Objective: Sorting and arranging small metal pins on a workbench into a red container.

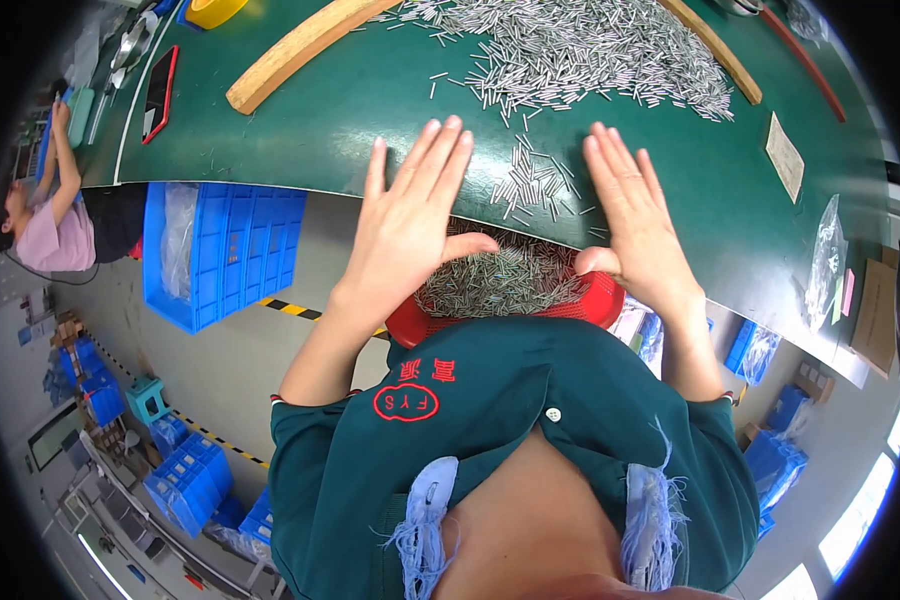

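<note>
My left hand [407,215] is open at the table's near edge, fingers stretched out together and thumb pointing inward. Across from it my right hand [635,225] is open too, its fingers laid over the green table top [300,140]. Between the two lies a small scatter of short metal pins [533,180]. Below the edge, against my body, a red plastic basket [602,303] holds a mass of similar pins [500,283]. A large heap of pins [600,50] spreads over the far part of the table.
Wooden bars [300,50] flank the heap, one on each side. A red-edged phone [160,95] lies at the left, a paper slip [785,158] at the right. A blue crate [225,250] stands below the table's left edge. Another person [60,220] sits at the far left.
</note>
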Demonstrator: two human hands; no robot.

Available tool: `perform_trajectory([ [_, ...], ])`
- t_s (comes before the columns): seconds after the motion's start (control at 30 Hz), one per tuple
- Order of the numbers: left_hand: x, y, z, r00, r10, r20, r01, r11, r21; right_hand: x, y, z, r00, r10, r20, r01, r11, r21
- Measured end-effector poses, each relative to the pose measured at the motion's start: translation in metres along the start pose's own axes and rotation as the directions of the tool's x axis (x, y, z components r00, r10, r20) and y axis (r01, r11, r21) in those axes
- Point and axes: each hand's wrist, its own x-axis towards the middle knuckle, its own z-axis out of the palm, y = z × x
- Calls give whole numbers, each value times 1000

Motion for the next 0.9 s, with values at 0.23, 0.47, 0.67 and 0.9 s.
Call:
perform_trajectory([
  [0.23,-13,12,5,1000,-16,9,16,1000,17,-27,-7,14,997,80,0,-78,974,-214],
  [0.47,-2,22,3,1000,25,15,-24,999,-25,-2,-30,17,999,-22,37,27,987,-159],
  [0.67,-4,26,2,996,78,52,-77,997,-27,5,-29,18,990,-97,104,105,992,-66],
  [0.9,-4,11,-3,1000,16,3,-16,1000,-24,25,-26,20,992,-116,55,121,988,-92],
])
